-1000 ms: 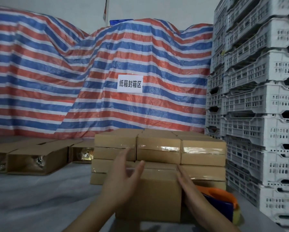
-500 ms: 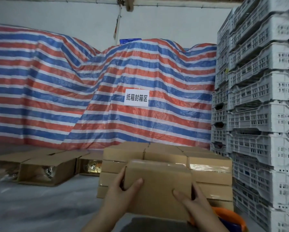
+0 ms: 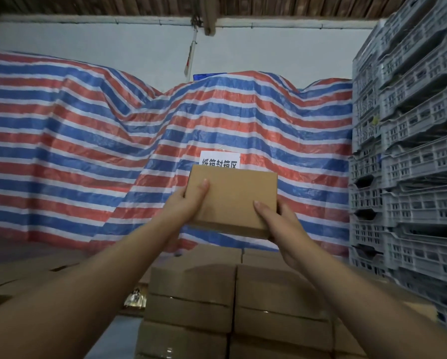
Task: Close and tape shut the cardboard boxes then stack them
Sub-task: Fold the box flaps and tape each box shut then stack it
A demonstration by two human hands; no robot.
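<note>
Far left: open cardboard boxes (image 3: 22, 278) lying low on the worktop, dim and partly hidden behind the left forearm; a shiny packet (image 3: 135, 299) visible beside them at the foot of the stack.

Behind, across the whole width: red, white and blue striped tarpaulin (image 3: 87, 151) draped over a bulky heap.

Left hand (image 3: 184, 206): raised at arm's length, gripping the left edge of the held cardboard box (image 3: 232, 198). Thumb laid flat on the near face near the top left corner; remaining fingers wrapped behind the box, out of sight, spread not determinable.

Held cardboard box: closed, lifted clear in the air between both hands, near face tilted toward the camera, well above the stack of sealed boxes (image 3: 232, 307). Upper edge covering the lower part of a white sign (image 3: 219, 159) with printed characters fixed to the tarpaulin.

Stack of sealed boxes: directly below the held box, several layers high, two columns side by side, tape glint visible on the lower layers.

Right hand (image 3: 282, 224): gripping the lower right corner of the held box. Thumb pressed on the near face; other fingers curled round the right edge and underside, mostly hidden.

Far right: tall stacks of grey plastic crates (image 3: 411, 151), reaching from the worktop level to the top of the view.
</note>
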